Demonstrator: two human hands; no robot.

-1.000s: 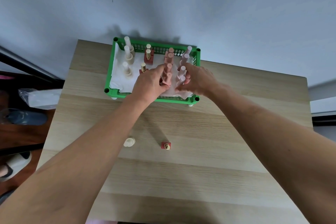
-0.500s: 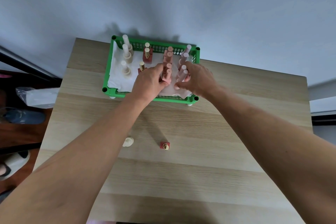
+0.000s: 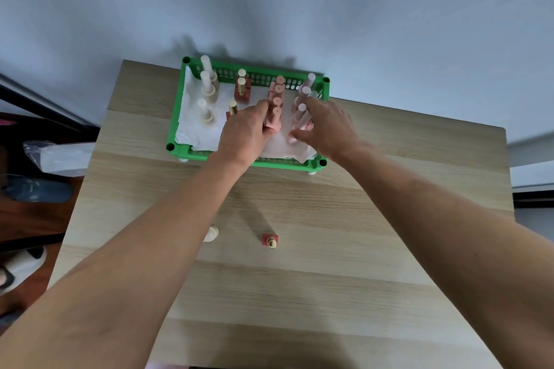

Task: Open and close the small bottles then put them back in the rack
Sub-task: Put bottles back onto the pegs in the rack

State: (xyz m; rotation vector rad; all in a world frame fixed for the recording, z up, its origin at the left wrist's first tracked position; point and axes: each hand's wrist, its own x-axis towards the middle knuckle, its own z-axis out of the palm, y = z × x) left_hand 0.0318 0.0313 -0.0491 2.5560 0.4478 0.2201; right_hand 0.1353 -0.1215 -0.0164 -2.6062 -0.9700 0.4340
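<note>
Both hands in the green plastic basket rack [image 3: 180, 117].
Our left hand [image 3: 244, 135] held its grip on a salmon-pink square bottle [image 3: 274, 121]; our right hand [image 3: 326, 126] gripped a pale pink bottle [image 3: 301, 117], at the light wooden bench's [image 3: 329, 278] far edge.

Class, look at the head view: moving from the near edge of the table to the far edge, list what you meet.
Red bottle and cream bottle standing on the table → left hand and right hand → green basket with rows of bottles.

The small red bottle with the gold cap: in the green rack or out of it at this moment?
Out. The red bottle stands upright on the bare wooden table, well short of the green rack, with neither hand touching it.
</note>
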